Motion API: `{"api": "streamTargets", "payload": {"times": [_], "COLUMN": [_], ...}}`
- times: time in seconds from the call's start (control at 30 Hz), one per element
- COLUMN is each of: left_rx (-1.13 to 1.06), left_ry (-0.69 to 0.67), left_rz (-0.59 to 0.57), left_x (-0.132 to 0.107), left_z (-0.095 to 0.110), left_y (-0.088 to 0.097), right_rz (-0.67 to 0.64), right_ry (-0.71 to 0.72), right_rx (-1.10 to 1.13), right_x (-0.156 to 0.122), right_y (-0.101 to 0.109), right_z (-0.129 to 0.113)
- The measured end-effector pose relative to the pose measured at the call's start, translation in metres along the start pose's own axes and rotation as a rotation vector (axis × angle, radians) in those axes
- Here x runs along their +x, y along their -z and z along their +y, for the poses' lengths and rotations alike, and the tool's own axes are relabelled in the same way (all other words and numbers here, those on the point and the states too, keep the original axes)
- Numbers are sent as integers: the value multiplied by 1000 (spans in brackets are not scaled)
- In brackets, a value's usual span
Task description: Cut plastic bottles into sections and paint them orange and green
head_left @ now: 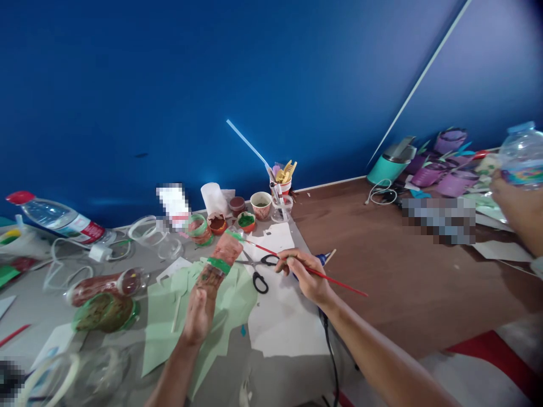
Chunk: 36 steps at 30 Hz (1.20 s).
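My left hand (202,308) is wrapped round a plastic bottle piece (228,250) painted reddish brown with green bands, held tilted above pale green paper (163,302). Pinched in my right hand (309,276) is a thin red paintbrush (345,286). The brush's tip reaches left to the bottle's green upper end, though I cannot tell whether it touches. Beneath and between my hands, black-handled scissors (260,282) lie on white paper (283,328). Small tubs of green paint (246,221) and brown paint (217,223) stand just beyond the bottle.
A paper cup (261,206) and a cup of plastic cutlery (282,180) stand by the blue wall. Left lie a water bottle (63,217) and a brown-painted bottle (104,287). At right, another person's hand (515,198) holds a water bottle (524,155) near purple cups (456,182).
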<state>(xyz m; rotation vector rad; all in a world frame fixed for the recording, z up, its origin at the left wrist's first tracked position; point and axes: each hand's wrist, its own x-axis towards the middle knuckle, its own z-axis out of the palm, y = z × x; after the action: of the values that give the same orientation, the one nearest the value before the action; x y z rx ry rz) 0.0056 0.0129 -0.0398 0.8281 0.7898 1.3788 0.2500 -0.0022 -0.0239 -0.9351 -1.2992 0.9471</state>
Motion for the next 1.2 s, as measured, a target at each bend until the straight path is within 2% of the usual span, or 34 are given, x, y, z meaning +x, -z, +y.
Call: {"api": "streamTargets", "payload": {"times": [0.1,0.27,0.47,0.77,1.0,1.2], "left_rx": [72,62,-69,-278,-411,-469], "left_ry": [-66,-54,5,150,206,243], "left_rz": [-38,-82,49,133,227,204], "left_x": [-1,-1,2,6,10,10], "left_z": [-3,-1,6,18,26,27], "left_y": [1,-5,-5,-1,3,4], "right_rz": [0,0,0,-29,-70,-19], "right_ry": [12,-10,-57,-102,-61,50], "right_rx": [19,18,14,-82,-215,-116], "right_x": [0,1,0,-1,-3,-5], "right_y": [-1,-4,-3,-5,-3,-1], "right_z": [-2,0,3,0,5,0]}}
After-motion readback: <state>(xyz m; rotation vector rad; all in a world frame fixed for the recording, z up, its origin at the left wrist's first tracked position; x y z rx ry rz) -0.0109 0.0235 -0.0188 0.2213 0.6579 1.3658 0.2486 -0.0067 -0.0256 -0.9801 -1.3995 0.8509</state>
